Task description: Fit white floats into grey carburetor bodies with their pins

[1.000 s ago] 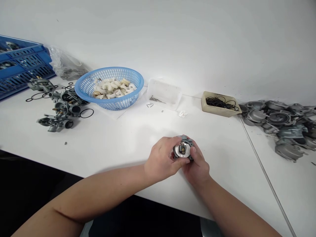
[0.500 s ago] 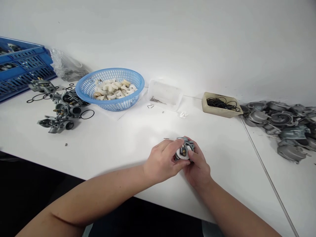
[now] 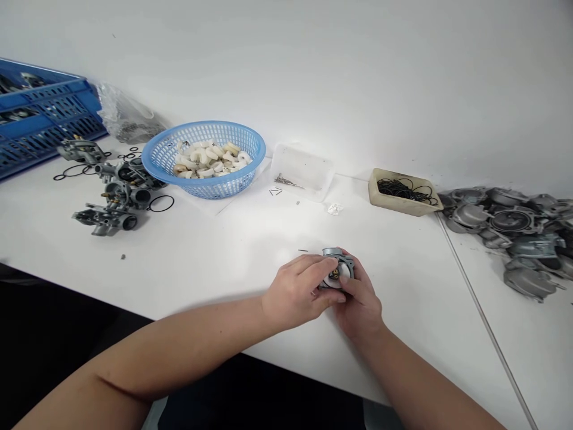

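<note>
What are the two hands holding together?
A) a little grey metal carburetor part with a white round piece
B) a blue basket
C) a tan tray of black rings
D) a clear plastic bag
A. The left hand and the right hand wrap around the grey metal carburetor part, and its white round piece shows between them.
</note>
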Demonstrator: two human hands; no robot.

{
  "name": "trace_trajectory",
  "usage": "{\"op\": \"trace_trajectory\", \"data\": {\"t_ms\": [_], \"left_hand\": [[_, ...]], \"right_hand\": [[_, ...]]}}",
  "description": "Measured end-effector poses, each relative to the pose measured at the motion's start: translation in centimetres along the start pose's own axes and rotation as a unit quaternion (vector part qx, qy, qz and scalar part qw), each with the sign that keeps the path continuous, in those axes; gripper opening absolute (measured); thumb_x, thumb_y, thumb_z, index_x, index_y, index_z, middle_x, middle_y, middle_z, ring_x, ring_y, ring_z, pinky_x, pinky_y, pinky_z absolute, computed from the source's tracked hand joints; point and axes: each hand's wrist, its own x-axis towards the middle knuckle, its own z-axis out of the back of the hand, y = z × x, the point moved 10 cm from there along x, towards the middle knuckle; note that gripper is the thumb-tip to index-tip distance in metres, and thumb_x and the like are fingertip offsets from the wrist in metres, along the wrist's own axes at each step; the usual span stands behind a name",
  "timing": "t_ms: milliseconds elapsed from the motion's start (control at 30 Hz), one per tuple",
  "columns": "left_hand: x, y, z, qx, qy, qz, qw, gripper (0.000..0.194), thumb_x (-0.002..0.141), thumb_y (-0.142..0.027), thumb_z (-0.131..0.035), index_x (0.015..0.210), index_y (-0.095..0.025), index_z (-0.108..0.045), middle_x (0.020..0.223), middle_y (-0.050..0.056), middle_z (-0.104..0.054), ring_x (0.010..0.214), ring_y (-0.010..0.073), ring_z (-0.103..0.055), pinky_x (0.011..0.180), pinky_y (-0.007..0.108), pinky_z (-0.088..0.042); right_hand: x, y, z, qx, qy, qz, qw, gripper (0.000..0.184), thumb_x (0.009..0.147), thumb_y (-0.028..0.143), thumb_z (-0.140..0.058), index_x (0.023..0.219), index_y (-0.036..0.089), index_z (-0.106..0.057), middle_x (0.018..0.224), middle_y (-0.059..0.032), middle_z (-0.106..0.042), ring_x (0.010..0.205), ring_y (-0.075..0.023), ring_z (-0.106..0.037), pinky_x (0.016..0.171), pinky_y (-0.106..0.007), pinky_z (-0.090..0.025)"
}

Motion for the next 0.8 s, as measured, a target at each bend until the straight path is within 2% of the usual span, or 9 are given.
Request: {"op": "trace_trajectory", "data": {"t_ms": [167,333,467,567,633,733,800], "left_hand": [[-0.1,0.1,1.0,-0.015,-0.038,-0.017,0.999,0.027,0.080,-0.020,-0.063,0.106,-0.017,-0.058,0.101,0.012,-0.068,0.093,0.0209,-0.066,0.079,0.034,-0.059],[-0.3,2.2,0.5,-0.022,-0.001,0.077,0.997,0.029,0.076,-0.028,-0.066,0.102,-0.018,-0.061,0.092,0.009,-0.069,0.085,0.0225,-0.065,0.076,0.041,-0.057],[-0.5,3.5,0.2,-0.071,0.016,0.152,0.986,0.034,0.074,-0.028,-0.067,0.105,-0.017,-0.062,0.108,0.013,-0.065,0.102,0.0250,-0.063,0.086,0.041,-0.055],[-0.5,3.6,-0.2,-0.115,0.039,0.172,0.977,0.033,0.075,-0.025,-0.066,0.106,-0.018,-0.062,0.107,0.011,-0.066,0.100,0.0227,-0.064,0.087,0.039,-0.055],[-0.7,4.0,-0.6,-0.131,0.056,0.204,0.969,0.034,0.075,-0.026,-0.065,0.108,-0.018,-0.060,0.105,0.009,-0.067,0.094,0.0216,-0.065,0.082,0.037,-0.056],[-1.5,5.3,-1.4,-0.155,0.084,0.288,0.941,0.038,0.078,-0.030,-0.064,0.113,-0.018,-0.058,0.106,0.009,-0.067,0.086,0.0204,-0.066,0.072,0.034,-0.058],[-1.6,5.3,-1.7,-0.165,0.097,0.298,0.935,0.037,0.079,-0.031,-0.063,0.112,-0.017,-0.059,0.107,0.009,-0.067,0.086,0.0206,-0.067,0.073,0.035,-0.058]], "right_hand": [[0.0,-0.4,0.6,0.002,-0.007,-0.017,1.000,0.044,0.063,0.024,-0.078,0.104,0.026,-0.064,0.093,-0.0019,-0.064,0.081,-0.0192,-0.060,0.066,-0.033,-0.055],[-0.2,-0.4,0.9,-0.008,-0.012,-0.024,1.000,0.044,0.065,0.027,-0.078,0.107,0.027,-0.065,0.096,-0.0024,-0.062,0.083,-0.0196,-0.058,0.065,-0.033,-0.055],[-0.3,-0.4,0.6,-0.004,-0.002,-0.025,1.000,0.045,0.065,0.030,-0.078,0.108,0.027,-0.065,0.094,-0.0023,-0.063,0.083,-0.0186,-0.059,0.066,-0.030,-0.055],[-0.4,-0.4,0.6,-0.003,-0.005,-0.025,1.000,0.044,0.065,0.032,-0.078,0.107,0.027,-0.066,0.096,-0.0026,-0.064,0.085,-0.0190,-0.061,0.065,-0.029,-0.054],[-0.4,-0.5,0.5,-0.009,0.000,-0.024,1.000,0.044,0.066,0.034,-0.077,0.108,0.028,-0.066,0.099,-0.0035,-0.064,0.090,-0.0216,-0.062,0.066,-0.030,-0.054],[-0.5,-0.4,0.2,-0.019,0.010,-0.020,1.000,0.044,0.069,0.038,-0.074,0.111,0.029,-0.064,0.103,-0.0048,-0.064,0.094,-0.0258,-0.062,0.071,-0.037,-0.055],[-0.6,-0.3,0.2,-0.029,0.006,-0.014,0.999,0.041,0.072,0.038,-0.072,0.111,0.029,-0.064,0.104,-0.0054,-0.064,0.094,-0.0267,-0.062,0.074,-0.041,-0.055]]}}
